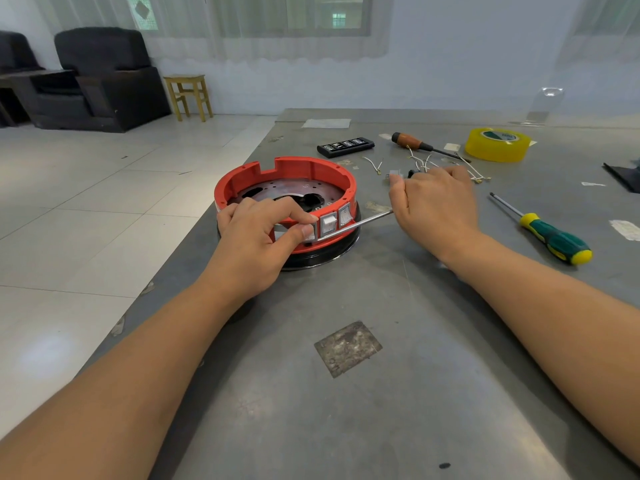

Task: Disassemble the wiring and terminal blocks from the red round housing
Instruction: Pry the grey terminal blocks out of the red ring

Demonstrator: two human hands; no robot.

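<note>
We see no legible writing. Left hand (256,244) pinches the red housing (286,188) rim by its switches (329,223); right hand (433,202) grips a metal rod (360,223).

right hand (434,202) hiding its fingertips and part of the loose wires (424,162), black sheet (623,174) cut by right edge

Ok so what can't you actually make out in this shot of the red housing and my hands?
- Head view: the right hand covers the handle of the metal shaft.
- The left hand hides the leftmost switch on the red housing.
- Markings on the rocker switches are too small.
- The black object is cut off by the right edge.
</note>
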